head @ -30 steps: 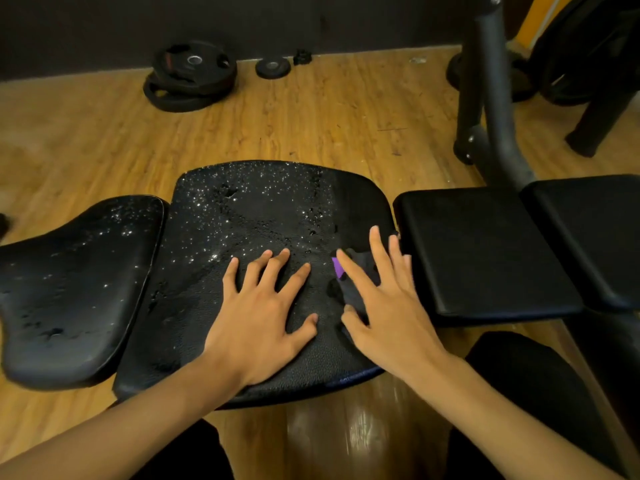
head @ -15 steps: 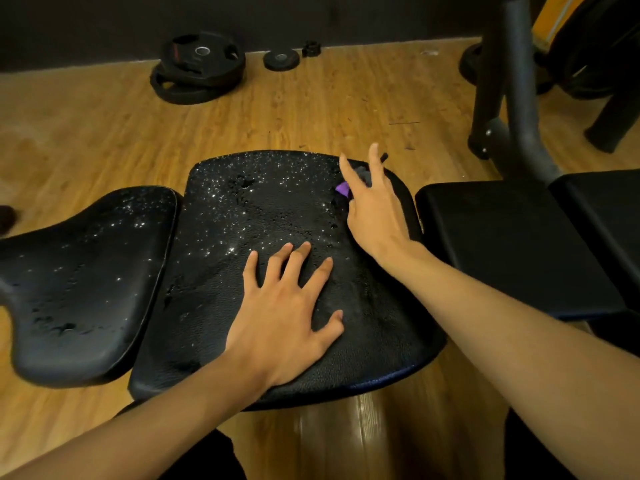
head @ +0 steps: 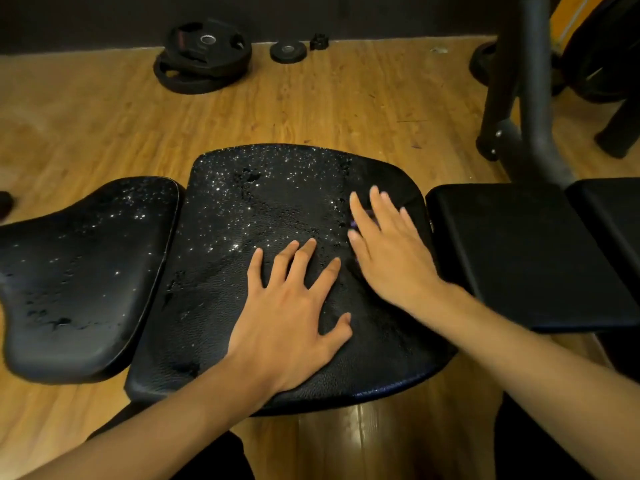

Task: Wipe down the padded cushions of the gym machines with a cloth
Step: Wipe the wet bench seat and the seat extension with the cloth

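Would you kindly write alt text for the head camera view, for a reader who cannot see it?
Seen from above, a person's right hand presses a mostly hidden cloth flat on a droplet-speckled black cushion, while the left hand rests spread beside it. Another wet cushion lies left, dry pads right, weight plates on the wooden floor behind.

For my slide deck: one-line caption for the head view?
Right hand presses a cloth onto a droplet-covered black cushion while the left hand rests flat beside it.
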Available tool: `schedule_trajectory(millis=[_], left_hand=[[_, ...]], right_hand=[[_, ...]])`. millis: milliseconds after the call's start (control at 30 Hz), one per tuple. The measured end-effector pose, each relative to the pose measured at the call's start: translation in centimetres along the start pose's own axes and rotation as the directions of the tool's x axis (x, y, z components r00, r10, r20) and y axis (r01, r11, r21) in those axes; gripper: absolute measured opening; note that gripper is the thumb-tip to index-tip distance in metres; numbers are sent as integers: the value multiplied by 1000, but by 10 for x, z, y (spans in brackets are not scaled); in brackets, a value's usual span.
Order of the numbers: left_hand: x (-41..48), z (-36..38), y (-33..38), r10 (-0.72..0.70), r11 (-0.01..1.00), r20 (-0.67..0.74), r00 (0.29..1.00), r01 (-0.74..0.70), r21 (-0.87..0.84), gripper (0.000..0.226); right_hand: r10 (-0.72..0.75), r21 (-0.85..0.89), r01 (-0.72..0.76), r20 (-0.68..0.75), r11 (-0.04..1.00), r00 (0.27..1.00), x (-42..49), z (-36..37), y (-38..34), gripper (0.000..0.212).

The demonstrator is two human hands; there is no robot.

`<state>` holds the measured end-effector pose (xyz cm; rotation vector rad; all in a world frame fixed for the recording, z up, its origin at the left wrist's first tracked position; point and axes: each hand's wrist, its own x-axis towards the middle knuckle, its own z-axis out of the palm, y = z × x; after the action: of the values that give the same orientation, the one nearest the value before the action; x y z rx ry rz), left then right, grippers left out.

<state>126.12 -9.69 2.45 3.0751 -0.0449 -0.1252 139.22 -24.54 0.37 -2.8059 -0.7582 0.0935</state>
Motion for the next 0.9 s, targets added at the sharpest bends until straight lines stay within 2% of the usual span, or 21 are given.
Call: schedule_trajectory(millis=[100,167,267,400,500,567,633,800,900], left_hand=[[1,2,0,5,1000,-7,1000,-5,5,77],[1,3,-1,2,1000,-15,1000,-2,3,77],[1,3,0,5,1000,-19,1000,-5,6,77],[1,1,0,-1,1000,-11,1000,1,10,76],[0,4,1,6,1000,-9,1000,-6,11,75],[2,4,0,4,1000,-16,1000,-4,10,74],[3,5,-1,12,1000,-20,1000,-11,17,74],[2,5,-2,14,1000,-26,1000,-13,24,76],[3,5,-2,16,999,-11,1000,-15,30,77]], right_hand=[[71,8,-71,-55,997,996,83,4,8,56],[99,32,-97,-40,995,994,123,1,8,54],[106,69,-105,-20,992,994,137,-6,7,53],[32,75,-26,-75,997,997,58,-3,1,55],[-58,70,56,18,996,998,-34,1,-13,60],[-108,68,104,45,992,993,-45,3,-12,61],[-106,59,107,-14,993,994,-6,5,-6,62],[80,85,-77,-32,993,996,136,-1,-1,56],[63,84,-62,-14,995,998,124,-1,2,55]])
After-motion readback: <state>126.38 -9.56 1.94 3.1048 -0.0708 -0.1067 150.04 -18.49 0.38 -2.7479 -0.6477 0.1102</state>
